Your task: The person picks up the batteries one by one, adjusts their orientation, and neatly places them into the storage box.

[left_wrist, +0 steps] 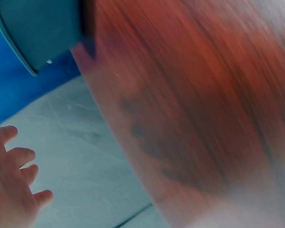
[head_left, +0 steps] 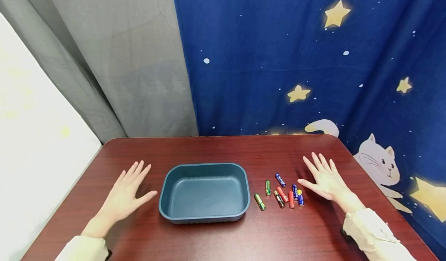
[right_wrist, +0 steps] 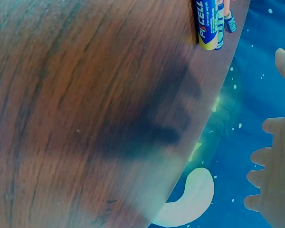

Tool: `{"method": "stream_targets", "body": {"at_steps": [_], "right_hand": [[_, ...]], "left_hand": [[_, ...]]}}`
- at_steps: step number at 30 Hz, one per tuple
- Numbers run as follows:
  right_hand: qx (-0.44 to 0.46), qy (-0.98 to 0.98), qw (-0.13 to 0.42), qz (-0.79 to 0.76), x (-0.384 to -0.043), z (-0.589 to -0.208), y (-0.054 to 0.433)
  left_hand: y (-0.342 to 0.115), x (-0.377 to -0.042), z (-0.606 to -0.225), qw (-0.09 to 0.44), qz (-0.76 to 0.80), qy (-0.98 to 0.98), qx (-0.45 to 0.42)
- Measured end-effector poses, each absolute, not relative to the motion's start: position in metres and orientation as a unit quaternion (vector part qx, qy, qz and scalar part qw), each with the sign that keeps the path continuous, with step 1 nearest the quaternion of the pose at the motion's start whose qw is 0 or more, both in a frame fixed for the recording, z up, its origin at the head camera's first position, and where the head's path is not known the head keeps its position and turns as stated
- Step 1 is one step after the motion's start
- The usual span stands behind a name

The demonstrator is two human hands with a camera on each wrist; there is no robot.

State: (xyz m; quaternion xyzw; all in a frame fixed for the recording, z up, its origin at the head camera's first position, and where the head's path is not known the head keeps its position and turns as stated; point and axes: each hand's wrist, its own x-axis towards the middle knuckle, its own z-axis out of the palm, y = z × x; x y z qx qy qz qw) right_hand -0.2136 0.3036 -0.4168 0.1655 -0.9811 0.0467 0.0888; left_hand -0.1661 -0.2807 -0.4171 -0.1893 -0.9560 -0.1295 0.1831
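My left hand (head_left: 123, 197) hovers with spread fingers over the table, left of a blue-green plastic basin (head_left: 205, 219). The basin has nothing in it. My right hand (head_left: 325, 181), fingers also spread, is to the right of several loose batteries. Among them are a blue battery (head_left: 280, 180), a green battery (head_left: 268, 188), a red battery (head_left: 291, 200) and a green-gold battery (head_left: 259, 201). In the right wrist view a blue-and-yellow battery (right_wrist: 207, 26) shows its printed label, apart from the right hand (right_wrist: 275, 161). Neither hand holds or touches anything.
The dark red wooden table (head_left: 216, 241) has a rounded far edge. Behind it hang a grey curtain (head_left: 139, 79) and a blue curtain (head_left: 258, 59) with stars and a cat. A bright white panel (head_left: 35, 137) stands along the left side.
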Motion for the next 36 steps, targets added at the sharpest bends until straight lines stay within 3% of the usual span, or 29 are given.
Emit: {"method": "stream_targets", "body": {"at_steps": [9,18,36], "right_hand": [[0.171,-0.98,0.09,0.052,-0.211,-0.419,0.299],[0.172,-0.979,0.093,0.057,-0.209,-0.424,0.298],[0.238,-0.952,0.096,0.167,-0.203,-0.421,0.271]], "left_hand": [[-0.257,-0.153,-0.414,0.157,-0.182,-0.946,-0.216],[-0.249,-0.136,-0.425,0.18,-0.187,-0.934,-0.247],[-0.244,-0.127,-0.431,0.149,-0.186,-0.949,-0.204]]}}
